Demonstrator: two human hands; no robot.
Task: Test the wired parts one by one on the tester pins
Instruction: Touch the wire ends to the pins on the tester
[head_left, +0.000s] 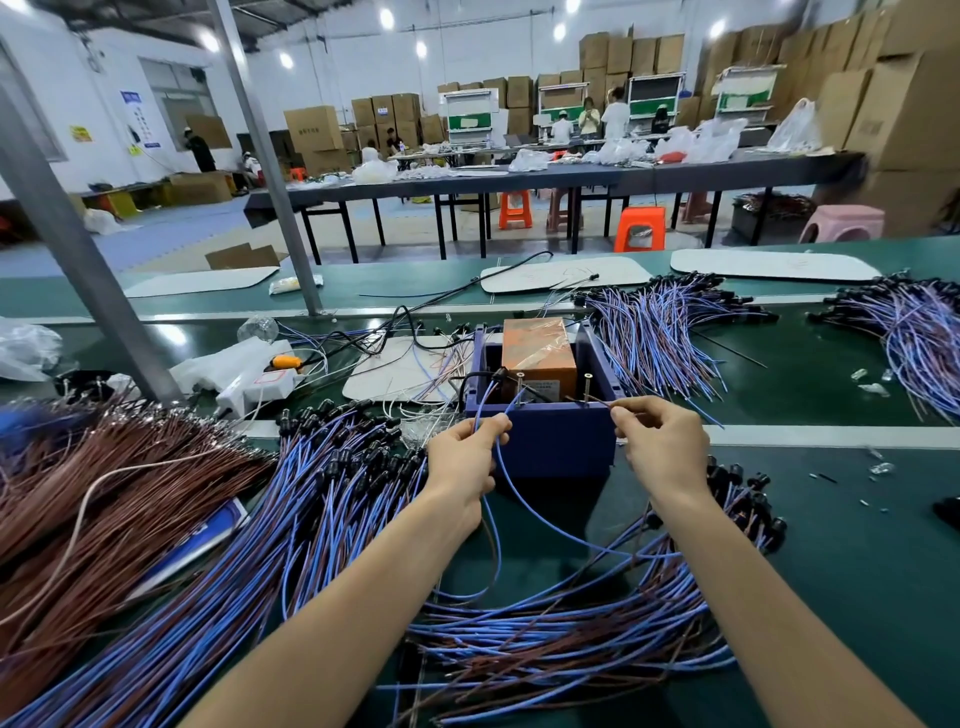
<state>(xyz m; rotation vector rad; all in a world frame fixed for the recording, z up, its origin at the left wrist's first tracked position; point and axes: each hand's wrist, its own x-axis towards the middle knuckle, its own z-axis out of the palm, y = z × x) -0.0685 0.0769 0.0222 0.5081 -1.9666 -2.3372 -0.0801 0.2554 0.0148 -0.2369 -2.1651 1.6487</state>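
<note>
The tester is a blue box (550, 441) holding an orange unit (537, 345), with two upright screw pins, the left pin (519, 387) and the right pin (587, 387). My left hand (462, 452) pinches the blue wire (524, 514) of one part, its end reaching up toward the left pin. My right hand (662, 447) pinches the brown wire end (587, 400), which lies against the right pin. The blue wire loops down between my hands onto the belt.
Piles of blue-and-brown wired parts lie at my lower left (311, 519), lower right (597, 623) and behind the tester (660, 338). A brown wire pile (104, 493) fills the left. A grey post (78, 249) stands at the left. The green belt (831, 545) is bare at the right.
</note>
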